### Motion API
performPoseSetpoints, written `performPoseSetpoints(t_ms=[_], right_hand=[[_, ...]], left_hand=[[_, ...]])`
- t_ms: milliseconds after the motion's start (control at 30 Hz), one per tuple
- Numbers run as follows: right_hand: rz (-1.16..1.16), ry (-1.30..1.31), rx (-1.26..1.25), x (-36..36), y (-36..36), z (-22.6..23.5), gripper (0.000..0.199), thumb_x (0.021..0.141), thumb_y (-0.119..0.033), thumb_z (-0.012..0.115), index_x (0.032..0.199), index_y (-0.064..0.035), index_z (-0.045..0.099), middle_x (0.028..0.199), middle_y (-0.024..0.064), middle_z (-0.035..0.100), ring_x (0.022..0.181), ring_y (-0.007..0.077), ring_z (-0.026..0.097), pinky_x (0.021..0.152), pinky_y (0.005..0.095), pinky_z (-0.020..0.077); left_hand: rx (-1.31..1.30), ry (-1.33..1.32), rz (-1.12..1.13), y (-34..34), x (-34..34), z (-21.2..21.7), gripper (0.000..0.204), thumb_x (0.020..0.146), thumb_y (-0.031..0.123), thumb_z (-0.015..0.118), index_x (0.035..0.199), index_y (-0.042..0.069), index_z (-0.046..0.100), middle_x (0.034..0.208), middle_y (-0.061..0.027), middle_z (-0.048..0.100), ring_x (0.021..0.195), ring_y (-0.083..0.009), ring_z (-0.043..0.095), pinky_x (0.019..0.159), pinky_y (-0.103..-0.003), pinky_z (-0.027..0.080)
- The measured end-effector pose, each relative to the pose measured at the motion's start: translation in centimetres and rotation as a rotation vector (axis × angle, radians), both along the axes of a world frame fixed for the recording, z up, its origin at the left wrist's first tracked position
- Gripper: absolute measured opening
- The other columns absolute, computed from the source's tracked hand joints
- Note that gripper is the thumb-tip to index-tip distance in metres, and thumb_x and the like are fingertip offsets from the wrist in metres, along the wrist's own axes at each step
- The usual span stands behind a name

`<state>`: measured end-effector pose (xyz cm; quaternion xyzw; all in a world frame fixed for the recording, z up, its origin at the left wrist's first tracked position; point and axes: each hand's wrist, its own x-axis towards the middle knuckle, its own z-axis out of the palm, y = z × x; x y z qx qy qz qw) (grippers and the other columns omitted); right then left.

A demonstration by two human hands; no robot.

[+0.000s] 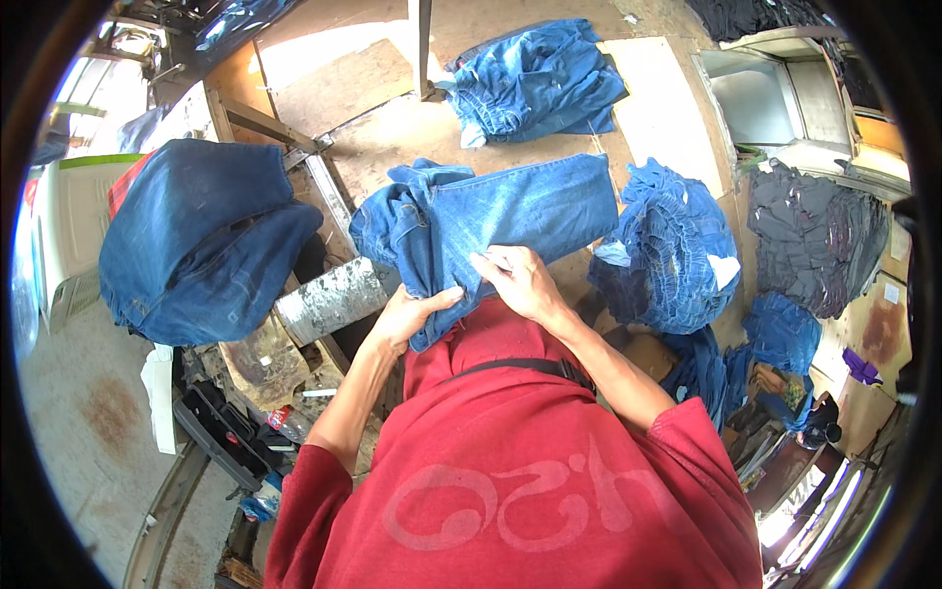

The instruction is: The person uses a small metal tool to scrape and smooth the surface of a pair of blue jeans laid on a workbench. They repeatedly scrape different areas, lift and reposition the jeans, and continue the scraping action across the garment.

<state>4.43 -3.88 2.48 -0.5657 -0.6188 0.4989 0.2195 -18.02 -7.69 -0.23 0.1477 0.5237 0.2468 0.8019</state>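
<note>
The bench (392,128) is a worn board surface carrying several denim heaps. The pair of blue jeans (510,211) in hand lies across it, directly in front of the person's red shirt (510,461). Left of the jeans a folded denim bundle (196,240) rests on a stand; right of them lies a bunched blue pile (667,245), with a dark grey stack (814,236) beyond. The left hand (407,316) is closed on the jeans' near edge. The right hand (520,280) pinches the fabric just beside it. Judged best practice: keep the cloth taut between both grips.
</note>
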Motion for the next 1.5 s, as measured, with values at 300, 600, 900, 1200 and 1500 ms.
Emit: performPoseSetpoints(t_ms=[300, 600, 900, 1200, 1500], right_hand=[[0.007, -0.090, -0.051, 0.0, -0.1, -0.3, 0.033, 0.105, -0.025, 0.066, 0.086, 0.0017, 0.064, 0.072, 0.0188, 0.060, 0.059, 0.0306, 0.054, 0.059, 0.0421, 0.0451], [-0.029, -0.027, 0.040, 0.4, -0.3, -0.7, 0.031, 0.104, -0.024, 0.067, 0.086, 0.0007, 0.065, 0.071, 0.0188, 0.059, 0.059, 0.0300, 0.055, 0.059, 0.0426, 0.0454], [-0.002, -0.206, 0.062, 0.0, -0.6, 1.7, 0.030, 0.104, -0.024, 0.069, 0.087, 0.0012, 0.070, 0.075, 0.0083, 0.069, 0.072, 0.0097, 0.060, 0.065, 0.0353, 0.0471], [0.027, 0.164, -0.361, -0.9, -1.5, 0.9, 0.026, 0.104, -0.026, 0.071, 0.095, -0.0022, 0.076, 0.080, -0.0013, 0.063, 0.077, 0.0080, 0.054, 0.069, 0.0297, 0.0455], [0.046, 0.233, -0.351, -0.7, -2.0, -0.6, 0.024, 0.105, -0.029, 0.071, 0.099, -0.0058, 0.074, 0.080, -0.0064, 0.054, 0.070, 0.0022, 0.045, 0.061, 0.0244, 0.0378]], left_hand=[[0.022, -0.124, -0.042, 0.0, -1.3, 0.4, 0.048, 0.089, 0.016, 0.087, 0.131, 0.002, 0.069, 0.118, -0.0063, 0.076, 0.101, -0.0175, 0.072, 0.091, -0.033, 0.057], [0.092, -0.035, -0.066, 0.8, 0.2, 0.5, 0.040, 0.090, 0.014, 0.087, 0.125, 0.002, 0.072, 0.115, -0.0058, 0.077, 0.102, -0.0148, 0.071, 0.096, -0.032, 0.055], [0.172, -0.014, 0.082, -0.8, -0.5, 1.5, 0.042, 0.090, 0.010, 0.087, 0.128, 0.000, 0.071, 0.120, -0.0083, 0.076, 0.107, -0.0154, 0.070, 0.099, -0.033, 0.055], [0.170, -0.002, -0.016, -0.7, -0.8, 0.9, 0.049, 0.091, 0.010, 0.086, 0.134, 0.000, 0.066, 0.123, -0.0094, 0.075, 0.109, -0.0165, 0.070, 0.101, -0.033, 0.055], [0.179, 0.015, -0.029, -0.9, -0.9, 0.9, 0.048, 0.091, 0.011, 0.085, 0.134, 0.000, 0.066, 0.123, -0.0087, 0.075, 0.110, -0.0161, 0.070, 0.100, -0.033, 0.055]])
